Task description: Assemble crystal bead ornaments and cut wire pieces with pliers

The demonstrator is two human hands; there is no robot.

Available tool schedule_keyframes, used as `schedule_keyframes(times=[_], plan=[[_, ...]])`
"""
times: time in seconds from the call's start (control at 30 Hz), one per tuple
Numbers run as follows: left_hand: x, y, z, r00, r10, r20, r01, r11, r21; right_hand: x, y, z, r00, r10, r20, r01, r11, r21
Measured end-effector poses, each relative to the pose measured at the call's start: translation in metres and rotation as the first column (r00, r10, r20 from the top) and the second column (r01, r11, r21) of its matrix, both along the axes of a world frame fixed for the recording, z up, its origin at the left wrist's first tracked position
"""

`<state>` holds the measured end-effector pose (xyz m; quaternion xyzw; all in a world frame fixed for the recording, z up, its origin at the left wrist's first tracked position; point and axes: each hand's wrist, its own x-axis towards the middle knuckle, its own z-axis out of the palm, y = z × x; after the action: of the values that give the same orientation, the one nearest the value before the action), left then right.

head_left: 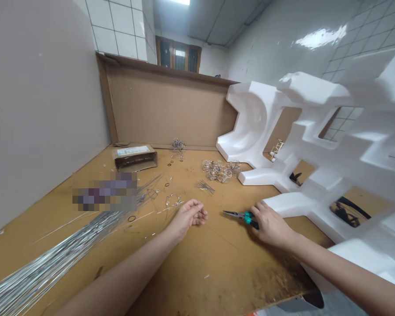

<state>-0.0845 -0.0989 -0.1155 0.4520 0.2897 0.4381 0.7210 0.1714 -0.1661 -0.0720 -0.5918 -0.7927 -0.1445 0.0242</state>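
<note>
My right hand [272, 224] is wrapped around the handles of long-nose pliers [247, 218] with teal and black grips. The pliers' jaws point left, toward my other hand. My left hand [192, 214] hovers low over the table with its thumb and fingers pinched together; what lies in the pinch is too small to make out. A faint thin line, perhaps wire, trails down and right from its fingers. Just beyond it lie a small pile of short cut wires [205, 187] and a cluster of bent wire shapes [220, 170].
A bundle of long metal wires [69, 250] spans the table's left side. Behind it sit an open cardboard box [135, 159] and a tangle of wire pieces [178, 144]. White foam packing [311, 193] borders the right. A cardboard panel [171, 109] stands at the back.
</note>
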Motion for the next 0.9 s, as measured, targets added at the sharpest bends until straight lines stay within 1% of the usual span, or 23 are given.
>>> schedule_keyframes(times=[0.03,0.1,0.2,0.27,0.3,0.4,0.5,0.63,0.67,0.73,0.8,0.83,0.87,0.9], plan=[[0.0,0.0,0.0,1.0,-0.022,0.012,0.022,1.0,-0.01,0.0,-0.002,0.006,0.998,0.058,0.012,-0.058,0.997,0.043],[-0.001,0.001,0.0,0.997,-0.068,0.03,0.068,0.997,-0.027,-0.001,-0.004,0.02,0.98,0.185,0.072,-0.191,0.979,0.078],[-0.002,0.001,-0.001,0.99,-0.126,0.056,0.129,0.991,-0.047,-0.008,-0.003,0.041,0.915,0.353,0.194,-0.371,0.927,0.061],[-0.003,0.001,-0.003,0.985,-0.155,0.073,0.16,0.985,-0.064,-0.014,-0.001,0.05,0.879,0.403,0.253,-0.431,0.9,0.066],[-0.003,0.001,-0.003,0.983,-0.163,0.082,0.169,0.983,-0.072,-0.016,0.001,0.052,0.87,0.409,0.274,-0.444,0.893,0.077],[-0.003,0.0,-0.002,0.98,-0.171,0.1,0.18,0.98,-0.089,-0.023,0.005,0.055,0.869,0.387,0.308,-0.435,0.894,0.104],[-0.002,-0.003,0.001,0.979,-0.17,0.111,0.182,0.978,-0.099,-0.026,0.006,0.054,0.875,0.366,0.318,-0.412,0.906,0.093],[0.002,-0.005,0.003,0.987,-0.127,0.094,0.137,0.985,-0.103,-0.027,0.005,0.052,0.886,0.345,0.309,-0.386,0.919,0.083],[0.003,-0.004,0.003,0.994,-0.087,0.068,0.094,0.991,-0.096,-0.026,0.005,0.052,0.892,0.335,0.302,-0.377,0.922,0.09],[0.003,-0.002,0.001,0.999,0.046,0.009,-0.045,0.997,-0.068,-0.024,0.004,0.052,0.904,0.313,0.29,-0.355,0.929,0.104],[0.002,0.001,-0.001,0.982,0.189,-0.019,-0.189,0.981,-0.037,-0.023,0.003,0.052,0.913,0.29,0.287,-0.332,0.937,0.11],[0.002,0.002,0.0,0.971,0.238,-0.014,-0.238,0.971,-0.029,-0.022,0.003,0.052,0.916,0.28,0.287,-0.322,0.94,0.112],[0.001,0.003,0.001,0.967,0.256,0.004,-0.256,0.966,-0.03,-0.021,0.003,0.052,0.919,0.27,0.287,-0.313,0.943,0.114],[0.0,0.003,0.002,0.97,0.242,0.027,-0.241,0.97,-0.035,-0.02,0.003,0.052,0.922,0.261,0.286,-0.304,0.945,0.12]])
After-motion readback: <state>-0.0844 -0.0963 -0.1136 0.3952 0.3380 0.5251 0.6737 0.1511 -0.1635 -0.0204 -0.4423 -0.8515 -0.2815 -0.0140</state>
